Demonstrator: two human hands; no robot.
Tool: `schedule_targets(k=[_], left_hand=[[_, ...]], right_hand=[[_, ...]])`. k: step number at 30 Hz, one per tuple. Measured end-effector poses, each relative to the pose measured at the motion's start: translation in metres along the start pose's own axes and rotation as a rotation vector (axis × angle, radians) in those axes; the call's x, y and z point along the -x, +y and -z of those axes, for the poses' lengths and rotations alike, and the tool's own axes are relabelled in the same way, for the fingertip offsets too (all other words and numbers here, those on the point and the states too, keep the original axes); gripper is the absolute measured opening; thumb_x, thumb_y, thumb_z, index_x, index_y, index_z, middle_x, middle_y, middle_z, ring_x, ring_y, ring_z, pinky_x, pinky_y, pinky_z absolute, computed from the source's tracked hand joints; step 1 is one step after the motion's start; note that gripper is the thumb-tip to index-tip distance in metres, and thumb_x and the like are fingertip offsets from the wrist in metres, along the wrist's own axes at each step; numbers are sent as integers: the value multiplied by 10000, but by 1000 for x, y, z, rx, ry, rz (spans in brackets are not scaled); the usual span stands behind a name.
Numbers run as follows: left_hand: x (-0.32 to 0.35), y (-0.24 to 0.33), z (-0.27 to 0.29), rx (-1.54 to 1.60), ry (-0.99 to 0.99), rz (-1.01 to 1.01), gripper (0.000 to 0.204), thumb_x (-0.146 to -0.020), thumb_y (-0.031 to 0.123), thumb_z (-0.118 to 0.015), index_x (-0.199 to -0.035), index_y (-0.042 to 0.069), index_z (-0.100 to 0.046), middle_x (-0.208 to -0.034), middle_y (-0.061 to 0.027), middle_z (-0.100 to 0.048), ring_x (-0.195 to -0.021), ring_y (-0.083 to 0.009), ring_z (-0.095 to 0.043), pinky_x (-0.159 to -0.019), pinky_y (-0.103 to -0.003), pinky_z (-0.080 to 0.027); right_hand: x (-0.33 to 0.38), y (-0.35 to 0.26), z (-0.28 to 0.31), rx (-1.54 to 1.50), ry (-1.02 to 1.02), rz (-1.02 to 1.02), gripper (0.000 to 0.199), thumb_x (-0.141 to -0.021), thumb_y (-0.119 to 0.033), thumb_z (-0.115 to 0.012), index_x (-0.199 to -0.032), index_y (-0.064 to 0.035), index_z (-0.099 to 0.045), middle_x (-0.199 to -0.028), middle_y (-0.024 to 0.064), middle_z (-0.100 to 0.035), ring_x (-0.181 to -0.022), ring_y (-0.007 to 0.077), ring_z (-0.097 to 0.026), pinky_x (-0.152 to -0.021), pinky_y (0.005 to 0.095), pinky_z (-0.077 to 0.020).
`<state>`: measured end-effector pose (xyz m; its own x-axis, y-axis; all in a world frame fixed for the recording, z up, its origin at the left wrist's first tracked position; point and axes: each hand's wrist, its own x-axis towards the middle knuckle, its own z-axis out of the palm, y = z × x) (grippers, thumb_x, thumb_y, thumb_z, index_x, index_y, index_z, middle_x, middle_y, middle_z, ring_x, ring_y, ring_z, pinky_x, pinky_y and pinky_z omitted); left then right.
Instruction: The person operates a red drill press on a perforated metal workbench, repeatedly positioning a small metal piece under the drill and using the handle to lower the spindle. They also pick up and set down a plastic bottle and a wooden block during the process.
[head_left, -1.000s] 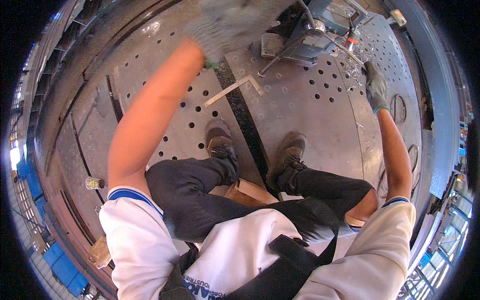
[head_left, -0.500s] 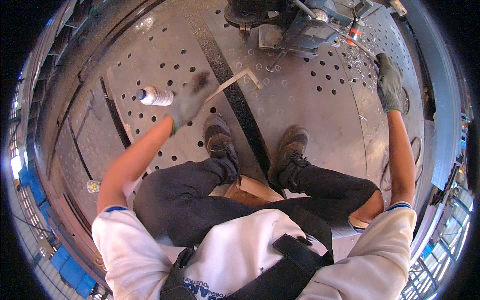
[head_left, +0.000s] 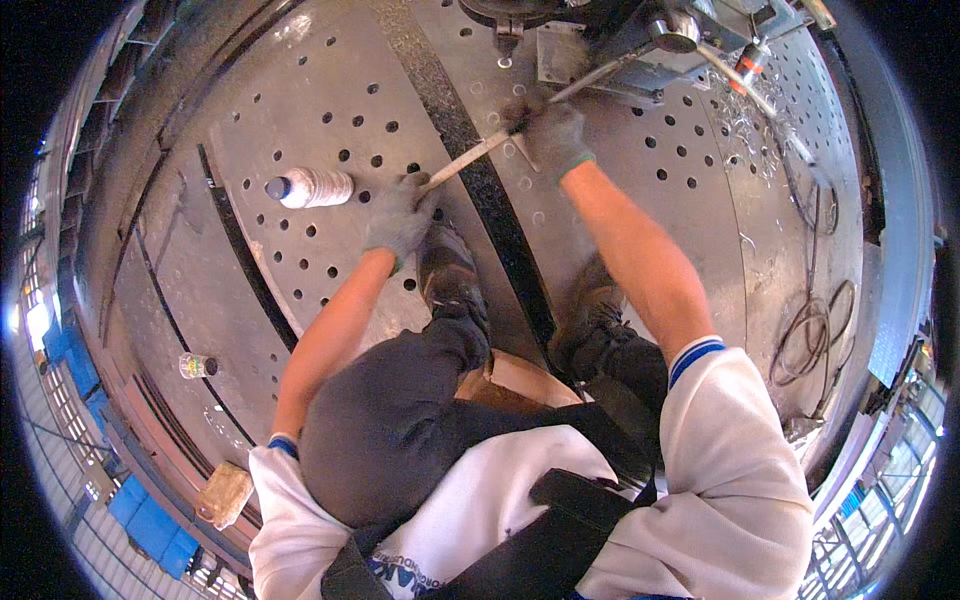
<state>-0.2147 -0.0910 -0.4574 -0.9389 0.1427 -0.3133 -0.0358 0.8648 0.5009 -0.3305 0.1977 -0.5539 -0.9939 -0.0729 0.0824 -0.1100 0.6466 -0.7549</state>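
Note:
My left hand [head_left: 402, 215], in a grey glove, is closed round one end of a thin L-shaped metal bar [head_left: 465, 160]. The bar slants up and right to my gloved right hand [head_left: 555, 132]. Dark fingertips of that hand are curled at the bar's bent corner and partly hide it. The bar's short arm [head_left: 524, 154] shows just below. Right above the right hand ends a machine lever [head_left: 605, 73]; whether the glove touches it I cannot tell. A clear bottle with a dark cap [head_left: 310, 187] lies left of my left hand.
The machine's lever hub [head_left: 675, 32] stands at the top right, with a second lever [head_left: 765, 108] and a red-and-black can [head_left: 747, 68]. Metal shavings [head_left: 745, 125] litter the perforated plate [head_left: 300, 110]. Coiled cable [head_left: 815, 335] lies at right. My boots [head_left: 450, 270] stand below my hands.
My right hand has left the far-right lever and come across to the bar's corner. The left hand has shifted slightly right and down with the bar. The view has shifted slightly.

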Motion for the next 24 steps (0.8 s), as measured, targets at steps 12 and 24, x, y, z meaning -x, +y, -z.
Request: schedule_targets(k=[12, 24], left_hand=[[-146, 23, -24, -601, 121, -255, 524, -909, 506, -587, -1345, 216, -595, -1396, -122, -529, -1361, -362, -385, -1038, -684, -290], [-219, 46, -46, -675, 354, -218, 755, -858, 710, -535, -1499, 313, -487, -1548, -151, -352, -1457, -435, -230, -1134, -773, -33]], right_hand=[[-11, -225, 30, -2129, -147, -346, 346, -920, -423, -462, -705, -175, -354, -699, 28, -301, -768, 254, -376, -910, 507, -369], [-18, -280, 36, -2405, -233, -100, 376, -878, -509, -533, -780, -169, -407, -747, 39, -373, -818, 262, -448, -824, 417, -415]])
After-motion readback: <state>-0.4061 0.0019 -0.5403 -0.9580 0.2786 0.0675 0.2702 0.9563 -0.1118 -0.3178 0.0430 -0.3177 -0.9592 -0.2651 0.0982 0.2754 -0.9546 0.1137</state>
